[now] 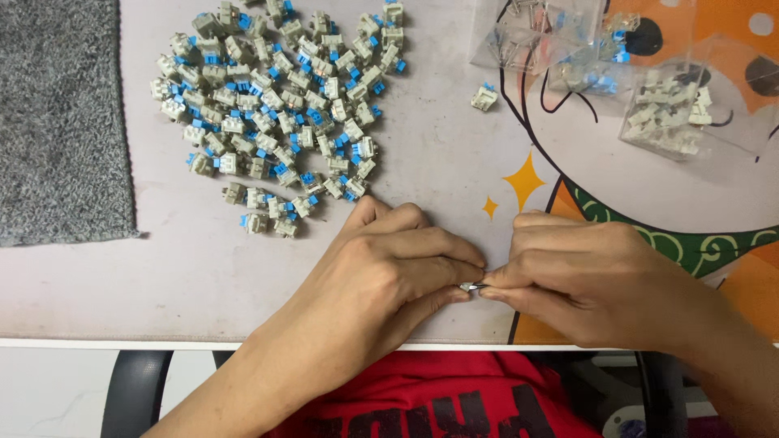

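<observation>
Both hands meet low over the surface [422, 162]. The left hand [389, 272] pinches shut on a small metal piece [471, 286], fingertips pressed together around it, and the right hand [584, 280] clamps the other end. What shows of the piece lies roughly level, running hand to hand; which end leads is hidden. Just beyond the left hand's knuckles sits a pile of grey-and-blue switches [276, 105]. Past the right hand, clear plastic bags [665, 105] hold more.
</observation>
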